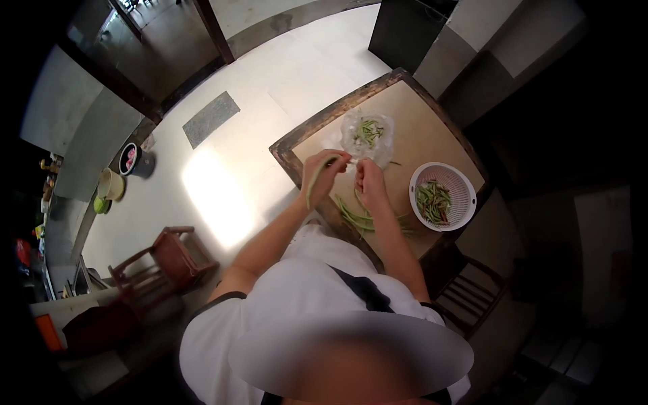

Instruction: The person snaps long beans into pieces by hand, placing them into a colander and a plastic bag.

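My left hand point(324, 174) is closed round a long green bean point(313, 185), which hangs down beside the wrist. Close to its right, my right hand point(368, 181) is closed too, its fingers pinched near the bean's upper end; what they grip is too small to tell. Just beyond both hands lies a clear plastic bag point(385, 144) with short green pieces point(368, 131) on it. Several long beans point(356, 217) lie at the table's near edge, partly behind my right forearm. A white basket point(466, 191) to the right holds cut bean pieces point(433, 201).
The square wooden table point(437, 135) has a dark, worn rim. A wooden chair point(473, 291) stands at its lower right, and a reddish chair point(177, 260) is on the left. Buckets point(111, 183) stand by the left wall. A grey mat point(211, 119) lies on the floor.
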Available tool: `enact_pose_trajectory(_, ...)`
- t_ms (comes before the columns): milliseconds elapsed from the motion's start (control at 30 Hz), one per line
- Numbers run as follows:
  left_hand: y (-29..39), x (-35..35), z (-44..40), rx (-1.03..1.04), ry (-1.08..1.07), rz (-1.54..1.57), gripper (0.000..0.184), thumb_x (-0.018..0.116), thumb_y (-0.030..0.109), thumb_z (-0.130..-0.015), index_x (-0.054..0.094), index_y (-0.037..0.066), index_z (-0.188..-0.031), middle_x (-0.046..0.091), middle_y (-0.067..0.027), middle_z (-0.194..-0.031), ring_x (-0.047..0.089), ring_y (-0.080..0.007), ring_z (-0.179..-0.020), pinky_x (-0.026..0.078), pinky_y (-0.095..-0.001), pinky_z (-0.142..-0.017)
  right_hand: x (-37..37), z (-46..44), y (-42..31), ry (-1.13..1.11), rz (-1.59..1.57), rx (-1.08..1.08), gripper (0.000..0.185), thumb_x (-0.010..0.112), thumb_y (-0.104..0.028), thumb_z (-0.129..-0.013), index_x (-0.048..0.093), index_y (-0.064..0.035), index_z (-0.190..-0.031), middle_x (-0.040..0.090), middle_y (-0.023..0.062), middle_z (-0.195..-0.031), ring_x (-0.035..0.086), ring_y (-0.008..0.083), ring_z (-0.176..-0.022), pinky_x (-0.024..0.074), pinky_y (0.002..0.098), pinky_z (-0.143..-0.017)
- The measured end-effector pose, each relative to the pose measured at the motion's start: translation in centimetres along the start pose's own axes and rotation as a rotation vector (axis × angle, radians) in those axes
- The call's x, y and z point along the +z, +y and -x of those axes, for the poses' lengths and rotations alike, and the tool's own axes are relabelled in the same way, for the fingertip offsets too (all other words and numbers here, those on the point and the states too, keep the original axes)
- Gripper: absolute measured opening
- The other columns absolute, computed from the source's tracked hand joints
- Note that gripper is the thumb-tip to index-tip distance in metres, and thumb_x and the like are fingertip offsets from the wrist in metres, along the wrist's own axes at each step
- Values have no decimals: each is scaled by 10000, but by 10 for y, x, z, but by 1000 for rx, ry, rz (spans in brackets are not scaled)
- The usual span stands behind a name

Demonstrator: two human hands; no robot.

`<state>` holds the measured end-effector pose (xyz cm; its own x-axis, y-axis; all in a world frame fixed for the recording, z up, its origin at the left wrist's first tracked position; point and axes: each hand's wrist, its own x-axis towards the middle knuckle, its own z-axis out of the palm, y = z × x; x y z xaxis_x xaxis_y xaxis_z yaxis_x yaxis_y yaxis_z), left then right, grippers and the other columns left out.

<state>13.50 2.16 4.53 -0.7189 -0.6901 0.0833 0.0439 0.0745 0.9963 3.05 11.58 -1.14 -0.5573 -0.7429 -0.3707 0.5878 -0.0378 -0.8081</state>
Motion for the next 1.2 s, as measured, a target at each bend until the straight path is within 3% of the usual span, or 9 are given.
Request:
enact_pose_trajectory(133,16,-23,-16,-172,153,273,172,579,149,-768,592,-20,-796,554,-29,-623,510,-78,-569,405,-193,-544,-36,-12,3,112,-448,40,130,436,-183,-798,451,-102,-697,368,-18,-543,359,91,-432,318,207,-408)
enact_pose_trajectory(233,16,-30,-19,-260,-79,97,187,600,169,-751,595,-14,-786,550,-23,-642,503,-75,-577,398,-191,-543,-9,7,-24,161,-263,65,130,414,-186,-823,465,-94,-747,402,-9,-599,377,61,-491,301,184,-417)
enact_pose_trajectory(300,7,-26,-19,-318,-265,-91,197,626,178,-724,597,-9,-776,539,-15,-633,495,-68,-576,387,-186,-537,14,21,-35,-184,48,-56,140,410,-189,-849,480,-79,-800,418,-15,-641,382,45,-531,301,178,-432)
enact_pose_trajectory(400,10,-17,-15,-238,-229,10,210,638,184,-710,596,-11,-774,544,-18,-630,498,-68,-573,388,-190,-529,29,31,-38,-312,68,72,137,423,-190,-857,488,-71,-842,405,-31,-611,387,46,-537,319,185,-445)
enact_pose_trajectory(633,19,-26,-10,-326,-292,-6,165,614,147,-722,588,-2,-788,542,-21,-625,494,-82,-569,402,-199,-547,37,40,-32,-309,618,-291,150,452,-157,-838,517,-24,-814,490,-19,-623,386,58,-496,327,206,-438)
enact_pose_trajectory(733,11,-24,-11,-254,-325,154,149,611,142,-728,584,2,-772,553,-30,-646,504,-88,-578,406,-195,-547,36,43,-31,-138,901,-433,139,459,-132,-814,523,-11,-791,495,36,-594,386,65,-477,327,225,-434)
enact_pose_trajectory(1033,-1,-16,-9,-398,-108,368,178,631,156,-731,568,-5,-771,562,-36,-674,529,-81,-604,433,-176,-551,29,30,-9,8,738,-547,117,457,-115,-788,499,-19,-734,398,39,-488,379,67,-439,326,235,-412)
enact_pose_trajectory(1100,-1,-18,-12,-403,-22,494,153,622,137,-735,549,9,-776,556,-29,-680,519,-73,-602,422,-174,-548,19,22,-11,33,-126,-236,94,456,-104,-790,513,-39,-753,399,-8,-515,381,67,-440,331,213,-415)
enact_pose_trajectory(1200,1,-24,-17,-376,31,557,155,621,117,-731,519,23,-799,554,-24,-686,514,-62,-588,410,-172,-521,13,17,-29,135,-256,-205,83,460,-101,-797,528,-54,-802,392,-34,-547,384,67,-456,329,196,-425)
